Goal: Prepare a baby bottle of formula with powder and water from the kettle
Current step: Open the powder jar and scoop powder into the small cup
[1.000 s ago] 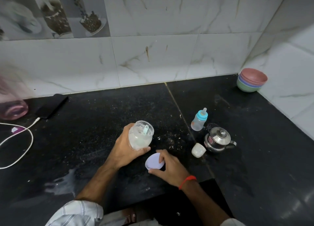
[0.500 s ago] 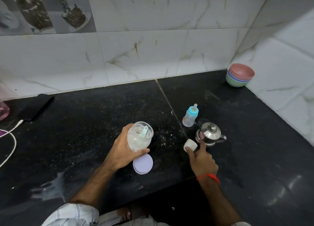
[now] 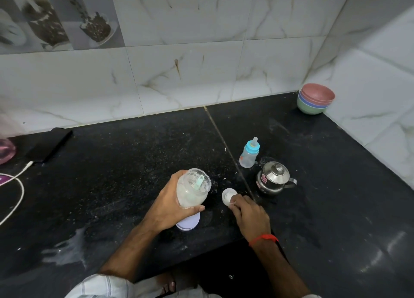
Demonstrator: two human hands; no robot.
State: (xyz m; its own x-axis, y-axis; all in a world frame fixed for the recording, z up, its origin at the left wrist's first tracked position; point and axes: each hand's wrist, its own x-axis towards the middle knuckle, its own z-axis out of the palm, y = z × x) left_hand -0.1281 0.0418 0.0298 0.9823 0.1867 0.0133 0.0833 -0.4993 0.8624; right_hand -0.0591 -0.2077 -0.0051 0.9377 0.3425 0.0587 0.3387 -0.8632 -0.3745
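Observation:
My left hand (image 3: 172,204) grips a clear powder jar (image 3: 192,189), tilted and open, with white powder and a pale green scoop inside. The jar's lilac lid (image 3: 190,224) lies flat on the counter just under that hand. My right hand (image 3: 249,212) holds a small white cup (image 3: 228,195) by its near rim, just right of the jar. A baby bottle (image 3: 248,154) with a blue collar and teat stands upright further back. The small steel kettle (image 3: 273,177), lid on, stands to the right of the cup.
A stack of coloured bowls (image 3: 315,98) sits in the back right corner. A dark phone (image 3: 50,144) on a white cable (image 3: 16,186) lies at the left, beside a pink object (image 3: 5,149). White powder is spilled on the black counter (image 3: 112,185) at front left.
My right hand let go of the lilac lid, reached to the white cup beside the kettle, took hold of it and drew it toward the jar. The left hand kept holding the jar.

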